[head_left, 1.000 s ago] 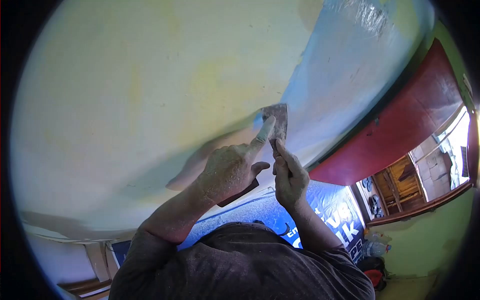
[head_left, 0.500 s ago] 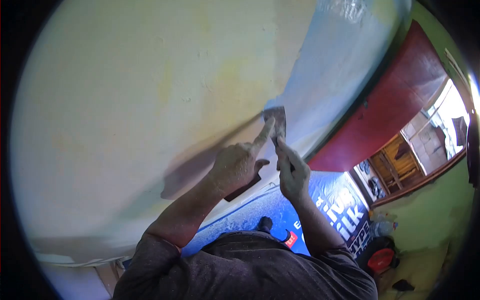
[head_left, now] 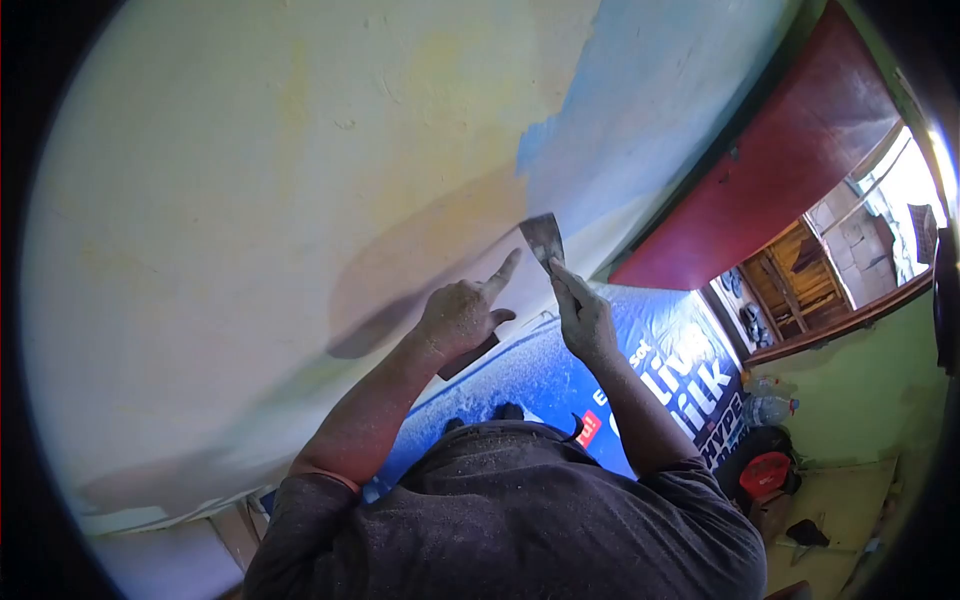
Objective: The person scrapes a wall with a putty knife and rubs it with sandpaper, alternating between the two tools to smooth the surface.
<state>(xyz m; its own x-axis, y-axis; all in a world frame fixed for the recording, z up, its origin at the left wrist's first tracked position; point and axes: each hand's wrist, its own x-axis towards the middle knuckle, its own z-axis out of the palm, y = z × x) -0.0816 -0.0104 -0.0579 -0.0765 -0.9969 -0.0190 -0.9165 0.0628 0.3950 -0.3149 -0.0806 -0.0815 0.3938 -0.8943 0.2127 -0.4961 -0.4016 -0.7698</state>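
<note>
My right hand (head_left: 590, 325) is closed round the handle of a putty knife (head_left: 543, 238), whose wide grey blade points up beside the wall (head_left: 250, 200). Left of the blade, my left hand (head_left: 462, 312) has its index finger stretched toward it, with a small gap between fingertip and steel. A flat dark plate (head_left: 468, 357) sticks out under that palm, gripped by the other fingers; its kind is hidden. Pale dust coats both hands. On the wall, cream and yellowish patches meet a light blue area (head_left: 610, 110), and the hands' shadow falls to the left.
A dusty blue printed banner (head_left: 660, 345) covers the floor below. To the right are a red door (head_left: 765, 170), an open doorway with wooden boards (head_left: 790, 290), a clear plastic bottle (head_left: 770, 410) and a black-and-red object (head_left: 765, 475) by the green wall (head_left: 850, 395).
The putty knife's blade has tilted to the left, and my left index finger has come off it. The wall's blue patch sits higher in view as the camera has shifted.
</note>
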